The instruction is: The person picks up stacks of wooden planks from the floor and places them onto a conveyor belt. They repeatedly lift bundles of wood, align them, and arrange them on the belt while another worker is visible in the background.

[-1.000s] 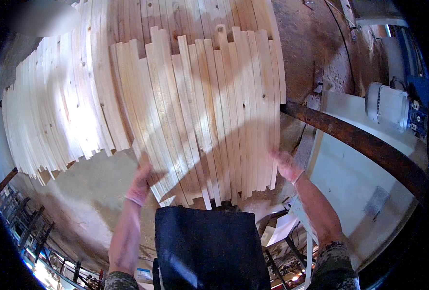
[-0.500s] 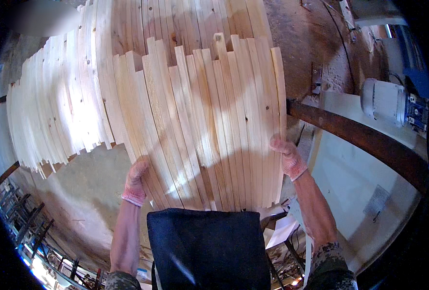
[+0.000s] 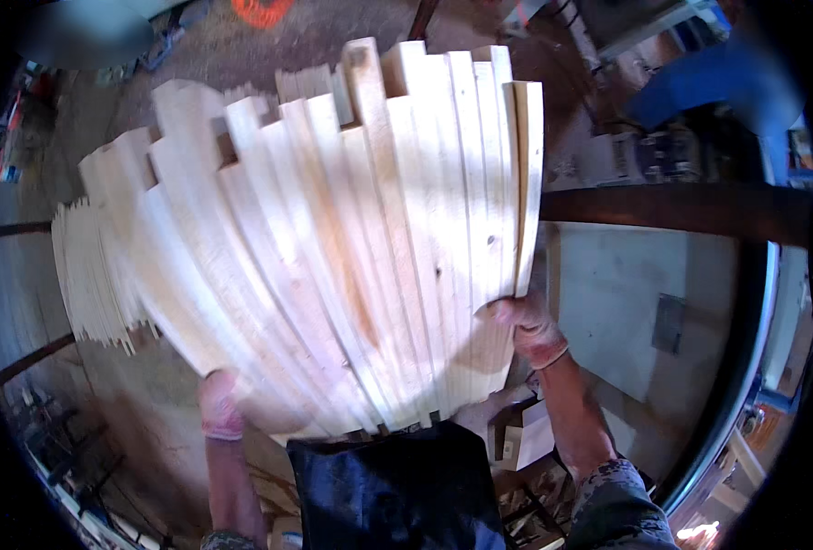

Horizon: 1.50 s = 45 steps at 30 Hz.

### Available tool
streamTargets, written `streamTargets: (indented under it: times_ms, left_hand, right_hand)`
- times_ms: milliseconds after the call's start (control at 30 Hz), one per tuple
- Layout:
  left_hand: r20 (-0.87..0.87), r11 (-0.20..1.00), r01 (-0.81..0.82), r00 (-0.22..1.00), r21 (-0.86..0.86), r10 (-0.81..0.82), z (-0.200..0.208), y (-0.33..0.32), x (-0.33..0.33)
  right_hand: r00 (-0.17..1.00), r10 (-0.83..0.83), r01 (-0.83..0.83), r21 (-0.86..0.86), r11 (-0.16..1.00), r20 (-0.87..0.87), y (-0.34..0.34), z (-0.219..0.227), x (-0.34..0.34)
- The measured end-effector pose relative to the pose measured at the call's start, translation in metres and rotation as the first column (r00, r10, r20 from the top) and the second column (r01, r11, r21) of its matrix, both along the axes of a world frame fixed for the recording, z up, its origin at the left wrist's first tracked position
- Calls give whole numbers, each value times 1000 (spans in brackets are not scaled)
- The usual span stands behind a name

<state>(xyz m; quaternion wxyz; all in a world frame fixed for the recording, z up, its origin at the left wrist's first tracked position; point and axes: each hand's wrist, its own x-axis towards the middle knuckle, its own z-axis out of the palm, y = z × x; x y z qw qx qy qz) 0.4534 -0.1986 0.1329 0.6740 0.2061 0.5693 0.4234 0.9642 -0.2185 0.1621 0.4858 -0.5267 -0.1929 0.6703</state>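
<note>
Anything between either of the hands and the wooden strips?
Nothing visible: the left hand is against the wooden strips' lower left edge, and the right hand holds the right edge, thumb on top. The undersides are hidden.

Exposure uneven: boards lit hard and near-white, wood grain partly washed out. Can't tell where the lamp sits. Soft-edged shadow over their lower right, by right hand; lower left end also darker. Floor and beam dim. Faint sheen on black apron. Small blown-out spot bottom right. Slight softness on left hand and the boards. Smeared patches upper left and upper right. Fisheye bends straight edges toward the rim; corners go black.
</note>
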Motion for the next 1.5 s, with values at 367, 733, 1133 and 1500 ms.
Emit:
streamTargets:
  times_ms: [367,733,1133,1500]
  left_hand:
    - [12,986,160,987,54,-161,82,110,91]
    - [5,879,461,885,118,-465,248,204,206]
    - [48,484,722,533,495,-845,376,177,347]
    - [48,-68,851,-109,521,-993,423,54,635]
  right_hand:
    - [999,-43,46,278,959,-19,16,205,1]
    - [937,-344,258,554,792,55,-61,361,13]
    - [501,-853,663,567,489,149,-276,428,52]
    - [179,-981,943,296,149,-76,-414,391,140]
